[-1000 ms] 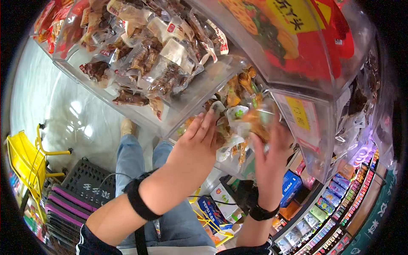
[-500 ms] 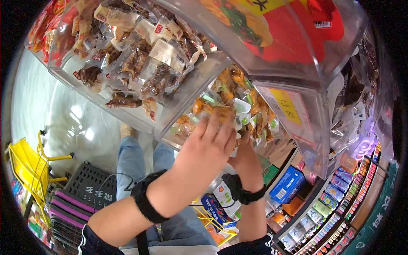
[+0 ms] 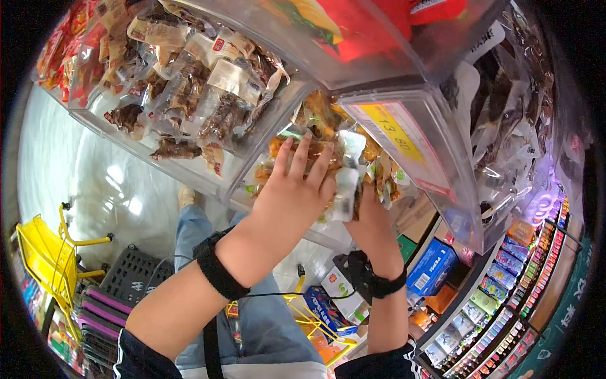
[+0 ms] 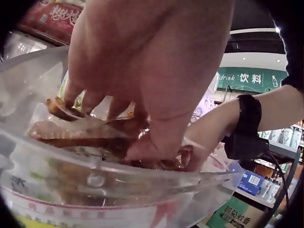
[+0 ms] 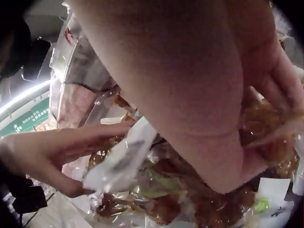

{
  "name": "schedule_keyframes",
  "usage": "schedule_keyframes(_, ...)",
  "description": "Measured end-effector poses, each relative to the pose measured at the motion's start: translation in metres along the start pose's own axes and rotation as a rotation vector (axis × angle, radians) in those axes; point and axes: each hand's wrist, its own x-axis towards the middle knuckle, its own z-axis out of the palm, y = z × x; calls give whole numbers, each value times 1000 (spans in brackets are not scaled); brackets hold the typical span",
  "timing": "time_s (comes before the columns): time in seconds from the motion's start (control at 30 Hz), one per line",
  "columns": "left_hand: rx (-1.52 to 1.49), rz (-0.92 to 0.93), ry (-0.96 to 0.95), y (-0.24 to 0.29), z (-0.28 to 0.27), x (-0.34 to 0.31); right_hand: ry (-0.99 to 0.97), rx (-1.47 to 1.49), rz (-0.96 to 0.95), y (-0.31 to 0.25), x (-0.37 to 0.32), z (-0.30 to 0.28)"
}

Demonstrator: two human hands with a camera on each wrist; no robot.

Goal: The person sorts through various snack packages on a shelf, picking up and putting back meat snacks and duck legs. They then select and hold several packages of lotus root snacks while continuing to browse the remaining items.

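Note:
A clear plastic bin [image 3: 247, 187] holds several orange-brown snack packets [image 3: 379, 174]. My left hand [image 3: 297, 189] reaches into it from the front, fingers laid over the heap and thumb tucked under. A pale packet [image 3: 346, 189] sits against that thumb. In the left wrist view the left hand [image 4: 142, 95] has its fingers and thumb dug down around the packets [image 4: 85, 133]. My right hand [image 3: 369, 218] is just behind and below the left one, mostly hidden. In the right wrist view the right hand [image 5: 213, 118] curls its fingers into the packets [image 5: 190, 199].
A neighbouring bin [image 3: 145, 158] to the left holds dark brown packets. A yellow price label [image 3: 391, 132] is on the bin to the right. Below are a yellow basket [image 3: 44, 252], a black crate [image 3: 136, 278], blue boxes [image 3: 435, 265] and stocked shelves [image 3: 505, 278].
The right hand, which was raised at the right with packets, has come down and in beside the left. Both hands have pushed further up into the bin.

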Motion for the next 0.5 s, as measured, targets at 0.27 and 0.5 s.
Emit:
schedule_keyframes(0.27, -223, -12, 34, -20, -21, 10, -84, 168, 138, 10, -67, -50)
schedule_keyframes(0.5, -410, -66, -97, -30, -37, 9, -41, 238, -92, 9, -81, -44)
